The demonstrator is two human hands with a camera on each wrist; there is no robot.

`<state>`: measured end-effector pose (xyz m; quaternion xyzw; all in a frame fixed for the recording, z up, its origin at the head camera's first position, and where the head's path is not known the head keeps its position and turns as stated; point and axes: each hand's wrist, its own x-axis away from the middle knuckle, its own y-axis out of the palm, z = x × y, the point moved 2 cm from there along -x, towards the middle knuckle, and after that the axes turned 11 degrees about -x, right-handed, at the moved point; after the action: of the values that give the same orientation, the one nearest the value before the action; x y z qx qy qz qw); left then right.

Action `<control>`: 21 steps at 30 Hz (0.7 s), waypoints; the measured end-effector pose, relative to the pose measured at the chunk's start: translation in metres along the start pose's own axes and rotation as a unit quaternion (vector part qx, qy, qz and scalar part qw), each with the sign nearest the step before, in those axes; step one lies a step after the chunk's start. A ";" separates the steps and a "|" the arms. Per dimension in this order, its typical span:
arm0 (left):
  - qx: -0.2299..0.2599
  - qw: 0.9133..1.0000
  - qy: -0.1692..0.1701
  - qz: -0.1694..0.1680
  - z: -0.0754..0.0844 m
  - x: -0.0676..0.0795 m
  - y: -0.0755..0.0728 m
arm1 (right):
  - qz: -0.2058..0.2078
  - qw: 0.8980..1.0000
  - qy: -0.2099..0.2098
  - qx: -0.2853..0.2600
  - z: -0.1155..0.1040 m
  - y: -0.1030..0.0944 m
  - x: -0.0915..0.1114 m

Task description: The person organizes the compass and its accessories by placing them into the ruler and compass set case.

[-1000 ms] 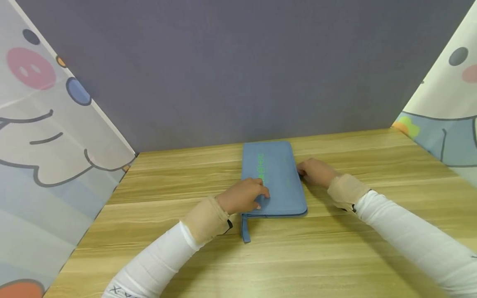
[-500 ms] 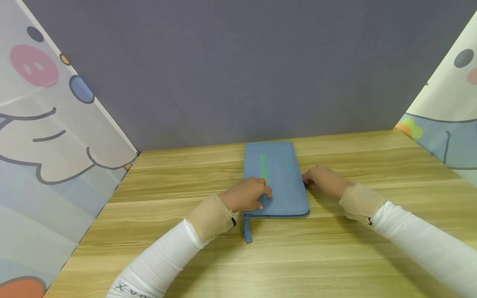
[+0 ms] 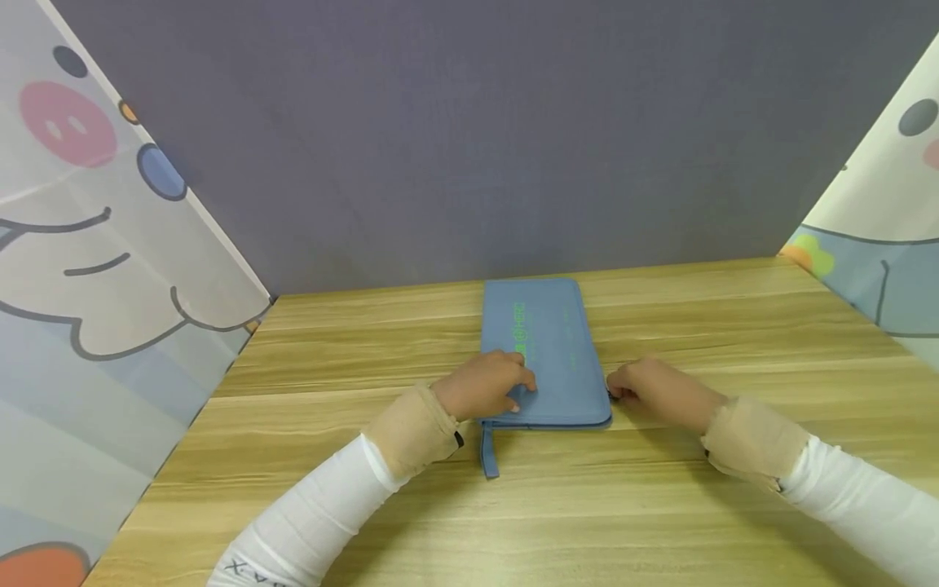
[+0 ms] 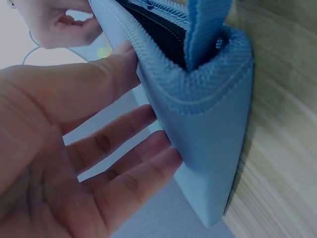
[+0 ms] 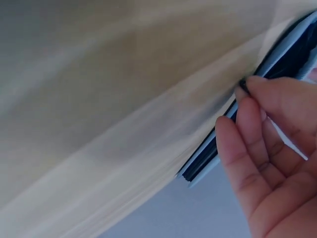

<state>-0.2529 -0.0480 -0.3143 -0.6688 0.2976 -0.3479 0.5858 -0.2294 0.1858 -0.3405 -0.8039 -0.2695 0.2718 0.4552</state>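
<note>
A blue zip pouch (image 3: 561, 350) with green lettering lies flat on the wooden table. My left hand (image 3: 487, 385) rests on its near left part; in the left wrist view its thumb and fingertips touch the cover, bent only slightly. At the pouch's right edge, my right hand (image 3: 663, 393) pinches a small dark zipper pull (image 5: 242, 85) between thumb and forefinger. A fabric strap (image 3: 488, 452) hangs from the near left corner. Beside the strap, the left wrist view shows a gap with the dark inside (image 4: 161, 37) of the pouch.
A grey panel (image 3: 469, 139) stands at the table's (image 3: 352, 342) back edge. Cartoon-printed sheets, a left sheet (image 3: 132, 326) and a right sheet (image 3: 858, 200), flank the table.
My right hand has slid along the pouch's right edge towards me with the zipper pull. My left hand stays on the cover, and the pouch has hardly moved.
</note>
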 end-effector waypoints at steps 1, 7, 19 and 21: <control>-0.001 1.000 -0.001 -0.001 0.000 0.000 0.000 | -0.001 1.000 -0.009 -0.002 -0.001 0.001 0.002; -0.010 1.000 -0.005 -0.011 0.000 0.001 0.000 | -0.019 1.000 -0.023 -0.007 -0.012 0.004 0.008; -0.020 1.000 -0.003 -0.015 0.001 -0.001 0.003 | 0.008 0.997 0.069 0.045 -0.035 0.014 0.014; -0.018 1.000 -0.003 -0.015 0.001 -0.001 0.002 | 0.017 0.995 0.079 0.052 -0.041 0.017 0.014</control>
<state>-0.2526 -0.0467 -0.3169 -0.6849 0.2919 -0.3488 0.5692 -0.1889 0.1641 -0.3398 -0.8026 -0.2039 0.2287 0.5118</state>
